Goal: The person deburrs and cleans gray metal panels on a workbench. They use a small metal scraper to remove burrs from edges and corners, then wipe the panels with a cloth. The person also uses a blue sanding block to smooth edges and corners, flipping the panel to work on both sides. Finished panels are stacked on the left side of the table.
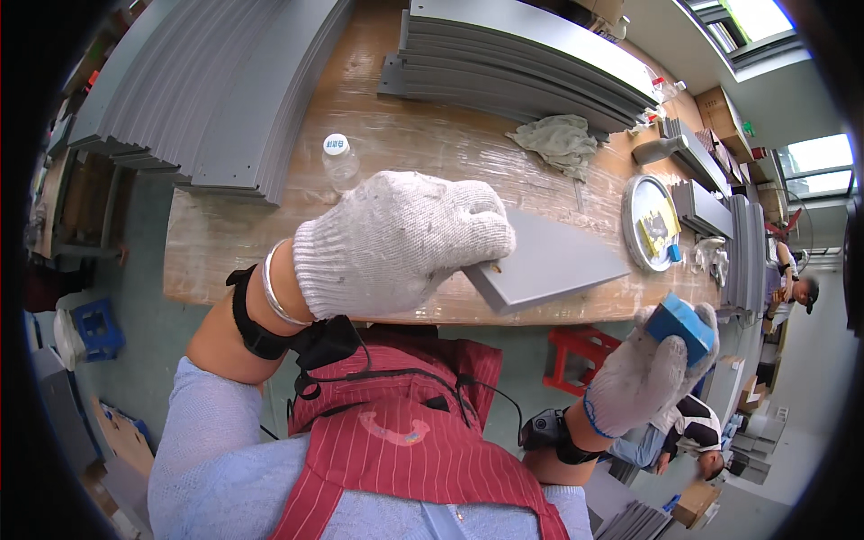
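My left hand [405, 243], in a whitish knitted glove with grey smudges, is closed on the near left end of a grey panel [558, 261]. The panel is flat and tilted, with a folded edge facing me, and it juts out to the right above the front of the table. My right hand [639, 369], gloved the same way, is lifted off to the right, apart from the panel. Its fingers are wrapped round a blue block [681, 329], which looks like a sanding sponge. The glove covers part of the block.
Stacks of grey panels [243, 108] stand at the left and at the back [522, 63]. A clear bottle [340, 165] is behind my left hand. On the table [234, 234] lie a rag [558, 144] and a round lid [633, 236] with a yellow cloth. A red stool [576, 360] stands below. Two people are at right.
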A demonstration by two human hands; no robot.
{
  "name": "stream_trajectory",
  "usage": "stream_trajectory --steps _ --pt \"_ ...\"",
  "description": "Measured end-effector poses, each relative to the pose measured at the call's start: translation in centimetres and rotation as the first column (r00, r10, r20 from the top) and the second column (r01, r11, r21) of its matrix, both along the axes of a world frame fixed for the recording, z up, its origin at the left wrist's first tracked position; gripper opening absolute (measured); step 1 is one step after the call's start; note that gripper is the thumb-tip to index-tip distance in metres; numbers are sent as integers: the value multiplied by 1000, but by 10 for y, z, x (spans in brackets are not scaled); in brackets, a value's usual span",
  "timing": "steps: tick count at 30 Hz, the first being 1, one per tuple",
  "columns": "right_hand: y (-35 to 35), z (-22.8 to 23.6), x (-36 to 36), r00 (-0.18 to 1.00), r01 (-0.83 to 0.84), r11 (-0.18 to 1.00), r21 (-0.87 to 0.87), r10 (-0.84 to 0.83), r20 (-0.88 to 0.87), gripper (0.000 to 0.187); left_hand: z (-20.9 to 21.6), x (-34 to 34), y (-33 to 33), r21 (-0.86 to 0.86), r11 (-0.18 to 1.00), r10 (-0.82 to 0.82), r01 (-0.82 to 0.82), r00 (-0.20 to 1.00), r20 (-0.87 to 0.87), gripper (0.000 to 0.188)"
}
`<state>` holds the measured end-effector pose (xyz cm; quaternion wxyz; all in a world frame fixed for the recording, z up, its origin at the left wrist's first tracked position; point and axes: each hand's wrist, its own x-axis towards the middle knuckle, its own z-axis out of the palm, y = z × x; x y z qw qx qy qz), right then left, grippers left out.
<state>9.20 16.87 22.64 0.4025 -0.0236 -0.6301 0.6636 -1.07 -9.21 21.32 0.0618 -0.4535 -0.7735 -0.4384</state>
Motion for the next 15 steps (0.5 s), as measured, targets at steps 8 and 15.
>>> stream_trajectory --steps 8,15 --pt "-19 -24 -7 805 -352 786 -509 531 264 55 -26 15 -5 273 916 321 -294 945 -61 46" --pt "-34 -14 -15 740 -502 855 -127 501 450 54 -74 31 22 580 610 -314 -540 508 802 71"
